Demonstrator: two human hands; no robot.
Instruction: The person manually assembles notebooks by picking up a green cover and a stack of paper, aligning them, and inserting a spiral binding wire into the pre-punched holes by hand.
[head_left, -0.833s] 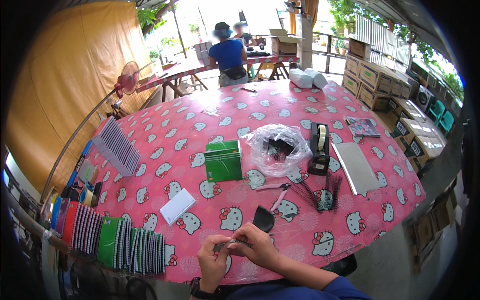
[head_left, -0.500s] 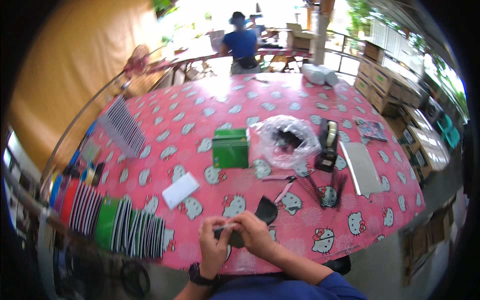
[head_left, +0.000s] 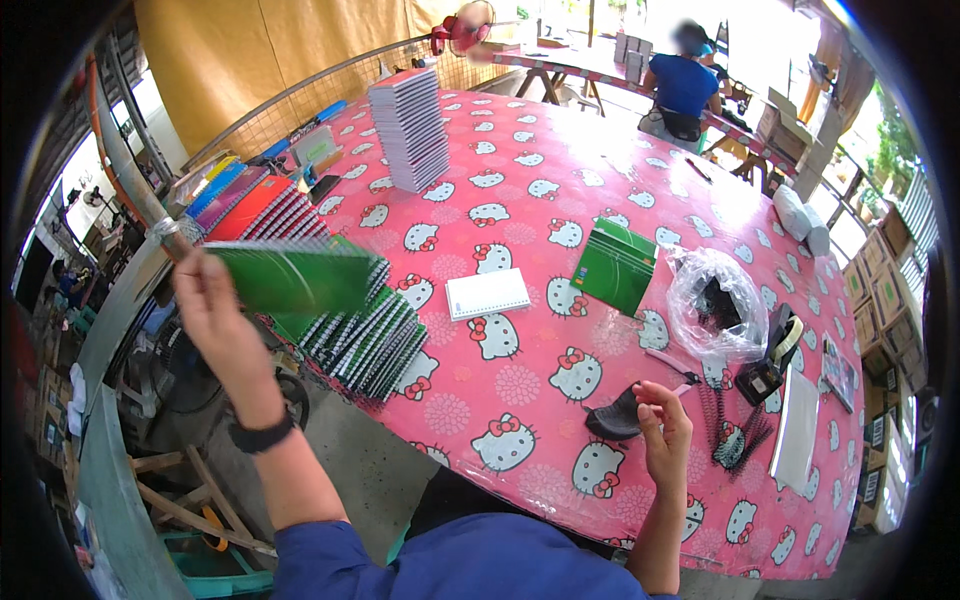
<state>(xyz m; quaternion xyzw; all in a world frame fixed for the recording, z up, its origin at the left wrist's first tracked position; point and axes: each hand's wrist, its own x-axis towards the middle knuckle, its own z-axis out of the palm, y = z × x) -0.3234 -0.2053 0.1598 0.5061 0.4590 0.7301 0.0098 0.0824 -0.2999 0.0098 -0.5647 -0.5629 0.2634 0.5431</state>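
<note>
At the left, my left hand (head_left: 222, 315) grips a green spiral notebook (head_left: 310, 278) by its near end, fingers pinched on it. The notebook is slightly blurred and is held over a row of overlapping green spiral notebooks (head_left: 372, 345) along the table edge. My right hand (head_left: 662, 430) is raised over the right front of the table, its fingers loosely curled and apart with nothing visible in them. Beside it lies a rounded black object (head_left: 615, 415) whose kind I cannot make out. Pink-handled pliers (head_left: 675, 368) lie just beyond.
A white notepad (head_left: 487, 294) and green covers (head_left: 614, 266) lie mid-table. To the right are a plastic bag (head_left: 690, 335), black spiral coils (head_left: 735, 435) and a tape dispenser (head_left: 768, 368). A tall notebook stack (head_left: 410, 135) stands far left. Another person (head_left: 683, 85) sits beyond.
My hands have parted from their joined hold at the front edge. The left has swung left and now holds a green notebook; the right has moved right. The view has turned left.
</note>
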